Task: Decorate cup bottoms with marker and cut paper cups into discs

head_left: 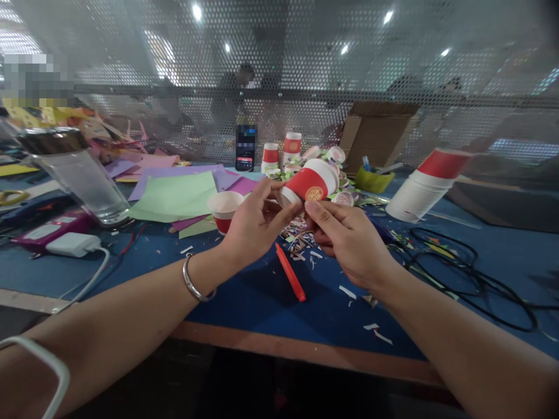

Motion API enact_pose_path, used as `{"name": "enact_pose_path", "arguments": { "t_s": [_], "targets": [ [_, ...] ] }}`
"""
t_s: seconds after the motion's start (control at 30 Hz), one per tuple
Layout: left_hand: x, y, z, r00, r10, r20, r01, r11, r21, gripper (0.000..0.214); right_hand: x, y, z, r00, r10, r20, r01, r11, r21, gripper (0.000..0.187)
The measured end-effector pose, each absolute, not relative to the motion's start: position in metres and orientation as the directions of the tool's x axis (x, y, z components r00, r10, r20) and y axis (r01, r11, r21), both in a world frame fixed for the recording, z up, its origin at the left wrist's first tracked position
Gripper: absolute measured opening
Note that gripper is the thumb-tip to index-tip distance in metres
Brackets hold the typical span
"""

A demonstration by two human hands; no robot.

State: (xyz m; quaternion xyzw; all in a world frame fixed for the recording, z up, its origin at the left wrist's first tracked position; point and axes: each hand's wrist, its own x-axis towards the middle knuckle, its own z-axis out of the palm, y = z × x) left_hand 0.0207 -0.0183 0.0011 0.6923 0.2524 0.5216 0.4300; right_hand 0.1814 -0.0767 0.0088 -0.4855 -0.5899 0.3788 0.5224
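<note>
A red and white paper cup [309,181] is held tilted on its side above the table, a yellow round print facing me. My left hand [257,220] is closed around one end of it, fingers behind and thumb in front. At its lower side my right hand [345,235] pinches with thumb and fingers; whether it grips the cup or a small piece against it is hidden. Beneath the hands lies a red marker-like stick [290,272]. Just left of my left hand stands another red and white paper cup [225,203], its mouth upward.
Leaning paper cups [421,189] stand stacked at right, near looped black cable [476,279]. Paper scraps [301,230] litter the middle. Coloured sheets [174,195], a glass bottle [82,180] and a white charger [73,244] lie left. A phone [246,148] and cardboard box [378,137] stand behind.
</note>
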Motion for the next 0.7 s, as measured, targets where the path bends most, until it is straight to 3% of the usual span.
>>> {"name": "enact_pose_path", "arguments": {
  "t_s": [0.2,0.3,0.4,0.47,0.6,0.7],
  "targets": [
    [0.0204,-0.0198,0.0029,0.298,0.794,0.53,-0.104,-0.526,0.844,0.042,0.1781,-0.0757,0.0121,0.012,0.963,0.268,0.119,0.265,-0.957,0.045],
    [0.0236,-0.0227,0.0039,0.245,0.88,0.407,-0.249,-0.349,0.903,0.049,0.1785,-0.0756,0.0121,0.017,0.957,0.288,0.127,0.284,-0.95,0.044],
    [0.026,-0.0255,0.0056,0.317,0.92,0.232,-0.409,-0.088,0.908,0.037,0.1804,-0.0754,0.0103,0.019,0.956,0.292,0.164,0.285,-0.944,0.045],
    [0.0262,-0.0263,0.0069,0.339,0.922,0.187,-0.46,-0.011,0.888,0.032,0.1812,-0.0751,0.0093,0.011,0.952,0.306,0.165,0.3,-0.94,0.047],
    [0.0236,-0.025,0.0086,0.321,0.923,0.212,-0.448,-0.049,0.893,0.03,0.1805,-0.0744,0.0086,-0.008,0.947,0.321,0.143,0.319,-0.937,0.048],
    [0.0208,-0.0224,0.0072,0.279,0.896,0.346,-0.403,-0.218,0.889,0.031,0.1795,-0.0739,0.0074,-0.019,0.947,0.321,0.163,0.32,-0.933,0.048]
  ]
}}
